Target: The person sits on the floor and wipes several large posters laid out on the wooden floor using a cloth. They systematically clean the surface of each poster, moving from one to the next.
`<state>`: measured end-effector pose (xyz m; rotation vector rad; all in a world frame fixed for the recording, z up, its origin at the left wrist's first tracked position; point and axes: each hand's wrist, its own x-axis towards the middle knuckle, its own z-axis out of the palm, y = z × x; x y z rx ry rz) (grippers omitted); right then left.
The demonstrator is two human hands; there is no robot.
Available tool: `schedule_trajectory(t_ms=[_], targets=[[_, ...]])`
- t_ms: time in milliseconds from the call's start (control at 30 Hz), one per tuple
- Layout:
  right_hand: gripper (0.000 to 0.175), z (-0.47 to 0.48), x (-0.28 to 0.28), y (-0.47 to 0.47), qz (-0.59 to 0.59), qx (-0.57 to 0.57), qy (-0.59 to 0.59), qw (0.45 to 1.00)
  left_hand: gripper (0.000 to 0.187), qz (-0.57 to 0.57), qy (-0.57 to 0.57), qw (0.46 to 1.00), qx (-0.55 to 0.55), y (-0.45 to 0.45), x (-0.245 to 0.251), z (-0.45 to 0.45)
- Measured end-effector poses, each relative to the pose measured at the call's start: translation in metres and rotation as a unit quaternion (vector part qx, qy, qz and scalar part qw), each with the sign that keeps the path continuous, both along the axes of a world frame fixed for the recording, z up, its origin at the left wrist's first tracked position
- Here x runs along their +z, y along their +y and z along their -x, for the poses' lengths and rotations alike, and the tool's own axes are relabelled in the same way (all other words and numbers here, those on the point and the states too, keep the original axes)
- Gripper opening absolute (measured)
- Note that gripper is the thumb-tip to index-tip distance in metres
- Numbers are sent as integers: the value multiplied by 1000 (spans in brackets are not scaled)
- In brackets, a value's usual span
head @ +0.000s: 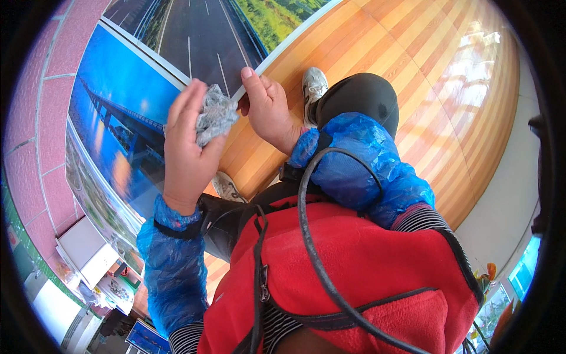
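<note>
My left hand has a crumpled grey rag between its thumb and raised fingers. The rag lies at the lower corner of a glossy panel printed with a road. At that same corner, my right hand pinches the panel's pale edge, thumb up and fingers partly hidden behind it. Beside the road picture, to the left, stands a second panel showing a bridge over blue water. My left hand covers part of it. Blue plastic sleeve covers wrap both forearms.
Shiny wood-pattern flooring stretches right of my knee. A pink tiled surface borders the panels on the left. Lower left, a white box stands among assorted items. A black cable loops over my red vest. Plants show lower right.
</note>
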<state>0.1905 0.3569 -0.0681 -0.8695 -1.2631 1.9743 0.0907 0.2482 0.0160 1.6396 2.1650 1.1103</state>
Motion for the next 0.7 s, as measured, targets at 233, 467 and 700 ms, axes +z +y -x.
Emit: schedule_trajectory(t_ms=[233, 467, 700], targets=[[54, 7, -2, -5, 6, -43, 35, 998, 47, 67, 211, 967, -127, -16, 9, 13], [55, 3, -5, -2, -19, -24, -11, 999, 49, 121, 221, 958, -135, -2, 4, 3], [55, 3, -2, 0, 2, -24, -5, 1000, 51, 124, 214, 958, -145, -9, 15, 8]])
